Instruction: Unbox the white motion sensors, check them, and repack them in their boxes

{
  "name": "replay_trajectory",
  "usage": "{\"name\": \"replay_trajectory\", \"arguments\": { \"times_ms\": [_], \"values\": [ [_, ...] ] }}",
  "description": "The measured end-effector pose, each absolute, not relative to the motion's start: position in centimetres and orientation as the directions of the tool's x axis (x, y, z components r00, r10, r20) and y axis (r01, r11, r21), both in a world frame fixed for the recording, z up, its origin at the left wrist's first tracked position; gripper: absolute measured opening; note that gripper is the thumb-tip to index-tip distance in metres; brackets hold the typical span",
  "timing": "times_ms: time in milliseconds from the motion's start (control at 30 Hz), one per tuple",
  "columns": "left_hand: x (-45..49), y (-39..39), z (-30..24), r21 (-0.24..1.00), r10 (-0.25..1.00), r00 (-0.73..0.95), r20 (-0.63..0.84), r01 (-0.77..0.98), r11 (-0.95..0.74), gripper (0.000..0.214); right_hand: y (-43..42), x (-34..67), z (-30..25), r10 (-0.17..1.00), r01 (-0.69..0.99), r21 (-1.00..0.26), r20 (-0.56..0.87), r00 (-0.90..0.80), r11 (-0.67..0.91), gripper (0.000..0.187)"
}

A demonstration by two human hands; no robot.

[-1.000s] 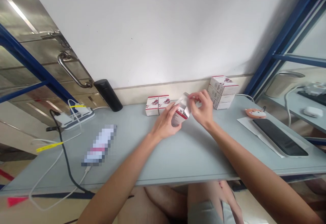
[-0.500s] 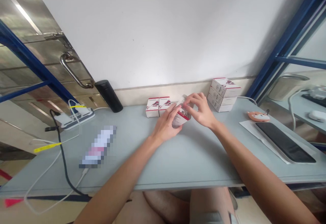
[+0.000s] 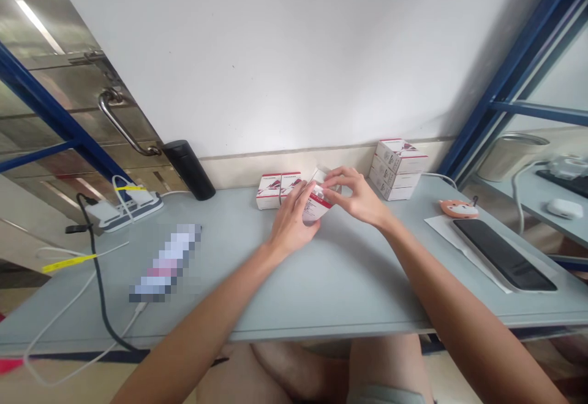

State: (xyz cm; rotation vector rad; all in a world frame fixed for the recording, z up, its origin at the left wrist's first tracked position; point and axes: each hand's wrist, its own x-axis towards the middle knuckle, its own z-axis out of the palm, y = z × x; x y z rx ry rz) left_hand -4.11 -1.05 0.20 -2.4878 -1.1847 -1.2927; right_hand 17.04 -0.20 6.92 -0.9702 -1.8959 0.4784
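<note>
A small white-and-red cardboard box [image 3: 314, 209] is tilted above the middle of the desk, its top flap [image 3: 321, 173] raised. My left hand [image 3: 294, 220] wraps round its left side, the thumb beneath. At the box's upper right, my right hand [image 3: 353, 194] has its fingers bent and closed at the opening; the fingertips partly hide the edge they touch. Just behind my left hand lies a pair of like boxes [image 3: 269, 191], side by side with a dark band round them. To the right of my right hand stands a stack of the same boxes [image 3: 397, 170] against the wall.
A black cylinder [image 3: 190, 170] stands at the back left beside a power strip [image 3: 131, 211] with cables. A blurred-out phone [image 3: 165, 263] with a white cable lies front left. On the right are a black phone [image 3: 504, 254] on paper and an orange animal-shaped item [image 3: 459, 209].
The box has turned slightly in my left hand, with its flap standing up more clearly. My right fingers have shifted a little over its opening. The whole view has moved slightly.
</note>
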Motion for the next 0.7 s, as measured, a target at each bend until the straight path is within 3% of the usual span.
{"name": "replay_trajectory", "arguments": {
  "times_ms": [100, 167, 267, 333, 400, 467, 567, 633, 700],
  "values": [
    [-4.0, -1.0, 0.4, 0.285, 0.609, 0.308, 0.731, 0.674, -0.682, 0.098, 0.7, 17.5, 6.8, 0.863, 0.154, -0.850, 0.487, -0.139, 0.504, 0.029],
    [-3.9, -1.0, 0.6, 0.291, 0.607, 0.295, 0.738, 0.672, -0.681, 0.097, 1.7, 18.3, 6.4, 0.898, 0.081, -0.896, 0.439, 0.031, 0.436, 0.034],
    [-4.0, -0.9, 0.7, 0.299, 0.608, 0.286, 0.740, 0.671, -0.679, 0.096, 3.2, 19.9, 5.0, 0.899, 0.348, -0.897, 0.366, 0.241, 0.273, 0.032],
    [-4.1, -0.9, 0.6, 0.306, 0.610, 0.285, 0.740, 0.665, -0.682, 0.096, 4.0, 20.8, 3.8, 0.916, 0.588, -0.804, 0.299, 0.266, 0.092, 0.025],
    [-4.1, -0.9, 0.6, 0.306, 0.604, 0.289, 0.742, 0.656, -0.690, 0.097, 4.6, 21.4, 2.6, 0.950, 0.688, -0.725, 0.209, 0.232, -0.008, 0.020],
    [-4.1, -0.9, 0.6, 0.301, 0.598, 0.297, 0.745, 0.650, -0.698, 0.096, 5.1, 21.7, 1.5, 0.973, 0.691, -0.722, 0.147, 0.180, -0.019, 0.018],
    [-4.1, -1.0, 0.8, 0.295, 0.597, 0.306, 0.742, 0.650, -0.700, 0.095, 5.4, 21.6, 1.0, 0.971, 0.697, -0.717, 0.174, 0.163, 0.012, 0.019],
    [-4.0, -1.0, 0.8, 0.286, 0.597, 0.314, 0.738, 0.655, -0.699, 0.094, 4.9, 21.1, 1.7, 0.953, 0.708, -0.705, 0.245, 0.178, 0.049, 0.025],
    [-4.0, -1.1, 0.8, 0.279, 0.607, 0.312, 0.731, 0.675, -0.683, 0.094, 3.8, 20.2, 3.2, 0.904, 0.690, -0.697, 0.399, 0.150, 0.194, 0.030]
  ]
}}
